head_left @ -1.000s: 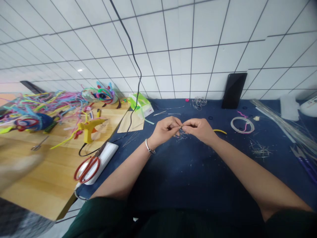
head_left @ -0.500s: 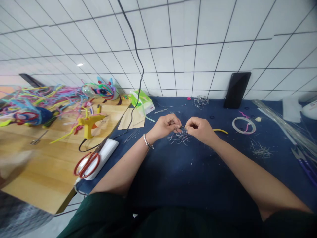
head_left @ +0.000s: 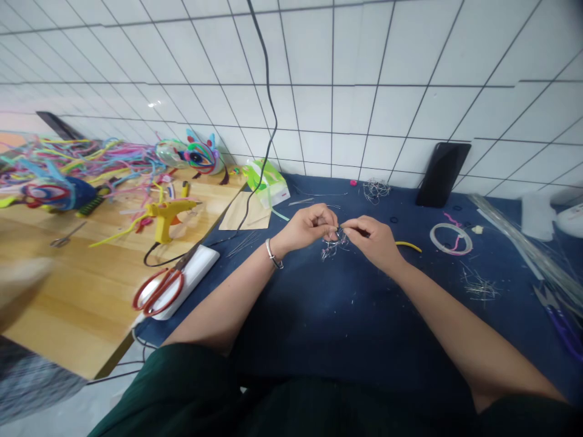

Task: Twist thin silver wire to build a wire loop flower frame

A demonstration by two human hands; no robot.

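A small tangle of thin silvery wire (head_left: 334, 247) with pinkish bits hangs between my hands over the dark blue table cover (head_left: 310, 315). My left hand (head_left: 310, 227) is closed, pinching the top of the wire with thumb and fingertips. From the other side my right hand (head_left: 373, 240) meets it, thumb and index finger pressed together at a dark part of the same piece. The fingers partly hide where the wire is gripped. Behind the hands lies a loose coil of wire (head_left: 376, 190), and a yellow strip (head_left: 409, 246) rests beside my right hand.
Orange-handled scissors (head_left: 159, 290) lie on a white power strip (head_left: 200, 270) at left. A yellow glue gun (head_left: 166, 218) and colourful pipe cleaners (head_left: 104, 164) occupy the wooden table. On the right are a phone (head_left: 443, 175), a clear tubing ring (head_left: 450, 239), wire clippings (head_left: 480, 285) and purple snips (head_left: 558, 315).
The camera view has shifted slightly. My hands stay together at the wire tangle, which now looks narrower and turned. A blurred shape at the far left has moved.
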